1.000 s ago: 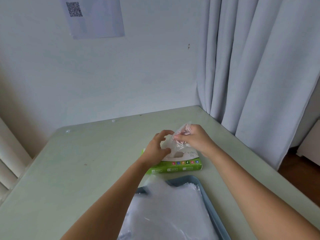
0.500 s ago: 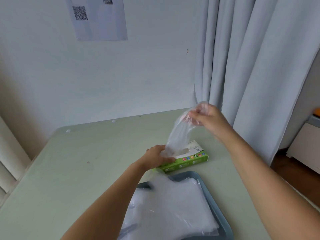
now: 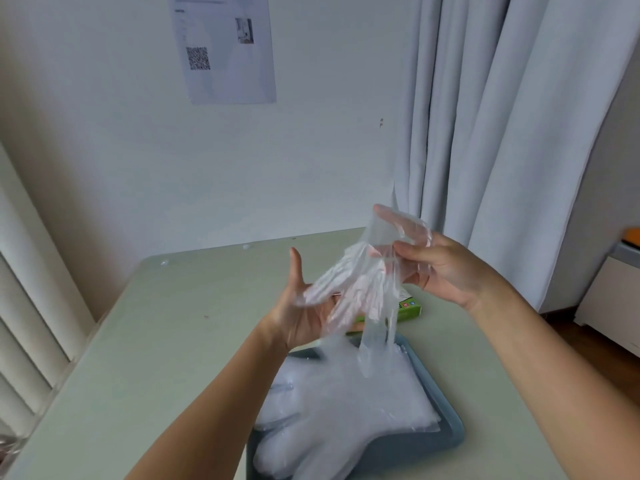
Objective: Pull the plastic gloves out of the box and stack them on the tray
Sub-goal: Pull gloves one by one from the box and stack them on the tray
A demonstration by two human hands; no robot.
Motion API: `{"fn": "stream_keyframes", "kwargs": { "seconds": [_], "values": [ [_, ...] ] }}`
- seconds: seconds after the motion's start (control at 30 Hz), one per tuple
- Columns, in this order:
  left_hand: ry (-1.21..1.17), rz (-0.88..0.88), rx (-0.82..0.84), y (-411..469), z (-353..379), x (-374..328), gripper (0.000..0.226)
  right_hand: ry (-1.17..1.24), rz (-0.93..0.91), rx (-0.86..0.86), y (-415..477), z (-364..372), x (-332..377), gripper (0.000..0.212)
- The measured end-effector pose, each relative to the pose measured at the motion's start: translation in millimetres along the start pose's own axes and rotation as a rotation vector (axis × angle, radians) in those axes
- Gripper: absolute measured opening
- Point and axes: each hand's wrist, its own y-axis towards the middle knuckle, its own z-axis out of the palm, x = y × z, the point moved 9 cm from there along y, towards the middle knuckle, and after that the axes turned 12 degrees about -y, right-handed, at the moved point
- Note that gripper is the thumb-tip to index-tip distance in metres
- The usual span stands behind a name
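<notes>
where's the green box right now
The green box sits on the table just beyond the far edge of the tray, right of centre in the head view, mostly hidden behind the glove that the right hand pinches over the left hand.

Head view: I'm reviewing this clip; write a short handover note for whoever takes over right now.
Right hand pinches one thin clear plastic glove, held above the table. Left hand is open, palm up, under it.
Green cardboard box lies behind the grey-blue tray.
Done: a pile of clear gloves on the tray.
Left: lay this glove on the pile; box contents hidden.
</notes>
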Motion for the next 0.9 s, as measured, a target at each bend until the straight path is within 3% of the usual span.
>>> {"fn": "stream_keyframes", "kwargs": {
  "seconds": [0.07,0.13,0.23,0.37,0.47,0.57,0.63,0.77,0.9],
  "values": [
    [0.032,-0.008,0.022,-14,6,5,0.119,-0.025,0.018,-0.005,-10,8,-1,0.056],
    [0.190,0.050,0.010,-31,7,2,0.116,-0.030,0.041,-0.012,-19,15,-7,0.056],
    [0.460,0.074,-0.073,-56,5,2,0.080,-0.035,0.083,0.001,-30,23,-22,0.061],
    [0.591,0.081,-0.252,-80,1,3,0.045,0.018,0.141,-0.004,-44,33,-38,0.057],
    [0.635,0.055,-0.325,-90,2,7,0.036,0.064,0.155,-0.025,-48,36,-44,0.053],
    [0.597,-0.004,-0.290,-96,7,17,0.030,0.100,0.161,-0.006,-51,43,-48,0.051],
    [0.621,0.041,-0.318,-99,8,13,0.017,0.091,0.153,-0.004,-51,44,-50,0.047],
    [0.725,0.191,-0.553,-116,0,-13,0.010,-0.137,0.236,-0.046,-55,34,-73,0.036],
    [1.101,0.080,-0.814,-130,-28,-28,0.007,-0.359,0.484,-0.062,-63,21,-125,0.029]
  ]
}}
